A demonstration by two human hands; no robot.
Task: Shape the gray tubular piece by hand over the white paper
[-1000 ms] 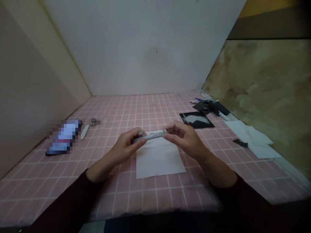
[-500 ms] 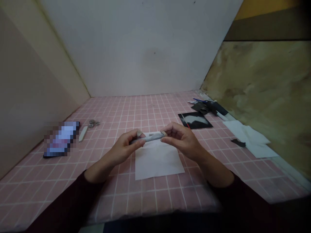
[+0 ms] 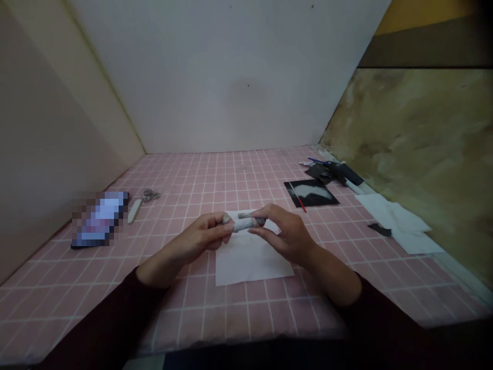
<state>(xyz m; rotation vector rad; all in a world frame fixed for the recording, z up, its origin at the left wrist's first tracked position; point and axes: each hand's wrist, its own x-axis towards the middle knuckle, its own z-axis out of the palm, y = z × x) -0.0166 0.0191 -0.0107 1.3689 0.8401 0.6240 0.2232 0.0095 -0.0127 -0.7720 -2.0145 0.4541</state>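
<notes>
A slim grey-white roll, apparently of paper, (image 3: 242,225) lies across the space between my hands above a white paper sheet (image 3: 254,259). My left hand (image 3: 202,234) is closed around the roll's left end. At its darker right end, my right hand (image 3: 287,228) has thumb and fingers curved about it in a pinch. Just behind the roll, close to my right fingertips, shows a short grey stick-like piece (image 3: 244,215); whether it is held or lies on the sheet I cannot tell.
On the left are a blurred-out phone (image 3: 100,221), a white strip (image 3: 134,211) and small grey rings (image 3: 150,195). To the right lie a black sheet with a white patch (image 3: 314,192), a red-tipped stick (image 3: 298,198), dark scraps (image 3: 319,172) and white papers (image 3: 396,223). Walls enclose the pink checked tablecloth (image 3: 192,313).
The roll has turned slightly, and my left fingers have closed further over its left end. My right hand has shifted a little; the short grey piece shows more plainly. The view has shifted slightly.
</notes>
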